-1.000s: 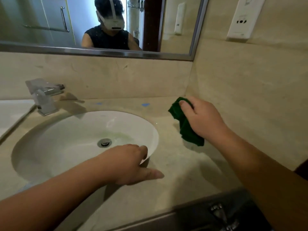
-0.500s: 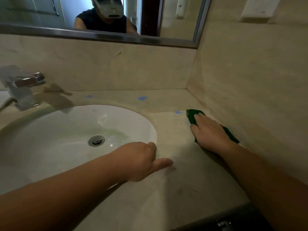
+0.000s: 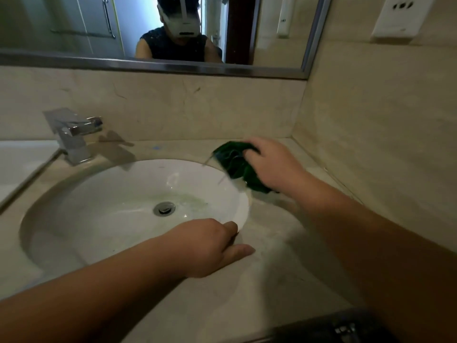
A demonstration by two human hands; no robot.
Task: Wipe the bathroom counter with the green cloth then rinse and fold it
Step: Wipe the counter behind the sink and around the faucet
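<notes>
So the green cloth (image 3: 237, 167) is all bunched up, not flat at all, a dark wad with creases running through it and what looks like a loose thread or two trailing off its left edge. It looks wet, though honestly it's a bit blurry so don't quote me. It sits right at the sink's (image 3: 74, 194) rim at about 2 o'clock from the drain (image 3: 164, 208), partly over the white bowl and partly over the beige counter (image 3: 247, 293).

The right hand (image 3: 274, 167) is clamped on it from the right side, fingers curled over the top of the wad. The left hand (image 3: 210, 248) has nothing in it: fingers loosely curled, thumb sticking out to the right, resting on the counter right at the bowl's edge, around 5 o'clock from the drain.

Counting stuff: one cloth, one bowl, one drain, one chrome faucet (image 3: 74, 134) at about 10 o'clock from the drain. One small blue mark (image 3: 156, 147) on the counter behind the bowl. There's a faint greenish tint in the water film around the drain. One mirror (image 3: 74, 28) across the back wall, with the person's reflection in it, and one white wall plate (image 3: 403, 18) up at the top right.
</notes>
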